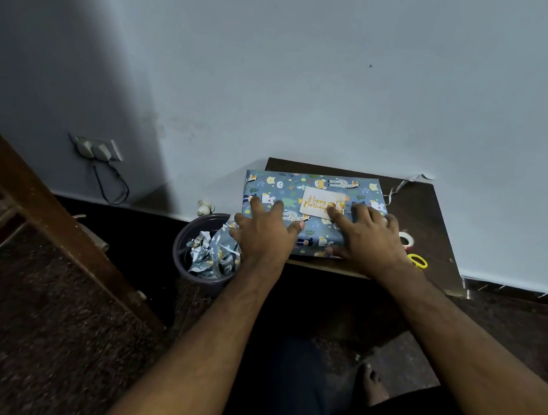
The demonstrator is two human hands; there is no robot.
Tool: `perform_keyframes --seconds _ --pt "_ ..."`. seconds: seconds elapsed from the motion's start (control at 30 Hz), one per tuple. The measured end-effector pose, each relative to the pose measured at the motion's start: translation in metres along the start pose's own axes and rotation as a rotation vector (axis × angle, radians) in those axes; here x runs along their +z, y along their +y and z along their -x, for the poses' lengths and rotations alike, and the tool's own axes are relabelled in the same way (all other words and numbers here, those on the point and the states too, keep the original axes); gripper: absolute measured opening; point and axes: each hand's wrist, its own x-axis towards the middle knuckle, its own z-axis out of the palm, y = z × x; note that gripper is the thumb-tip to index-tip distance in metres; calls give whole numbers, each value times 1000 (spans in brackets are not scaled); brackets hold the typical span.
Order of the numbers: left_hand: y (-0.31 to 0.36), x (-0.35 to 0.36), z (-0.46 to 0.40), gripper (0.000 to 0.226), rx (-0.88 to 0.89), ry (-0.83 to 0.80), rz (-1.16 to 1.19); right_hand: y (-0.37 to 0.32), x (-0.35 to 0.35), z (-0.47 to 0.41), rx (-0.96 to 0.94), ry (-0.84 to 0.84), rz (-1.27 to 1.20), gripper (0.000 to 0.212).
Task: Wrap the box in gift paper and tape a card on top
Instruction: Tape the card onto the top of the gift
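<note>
A box (289, 183) wrapped in blue animal-print gift paper lies on a small dark table (436, 223) against the wall. On its top sits a white card (318, 201) with gold "Happy Birthday" lettering. My left hand (264, 230) lies flat with spread fingers on the box's left part. My right hand (367, 236) rests on the right part, and its thumb presses the card's lower right corner. Tape on the card is too small to tell.
A roll of tape (406, 240) and yellow-handled scissors (417, 260) lie on the table right of the box. A dark bin (181, 247) full of crumpled wrapping scraps stands left of the table. A wooden frame (42, 199) runs diagonally at left; a wall socket (95, 148) holds plugs.
</note>
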Motion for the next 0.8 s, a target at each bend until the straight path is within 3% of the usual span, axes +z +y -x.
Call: perform_keyframes --seconds 0.13,0.27,0.37,0.8 --pt "13 2 2 55 26 18 -81 0 -4 -3 20 24 -158 66" --pt "31 11 1 46 233 24 -116 2 -3 -12 11 40 -260 54" --pt "35 23 5 47 273 15 -78 4 -2 -20 28 59 -320 48" --pt "33 30 10 61 261 110 -66 4 14 -12 57 155 -395 57"
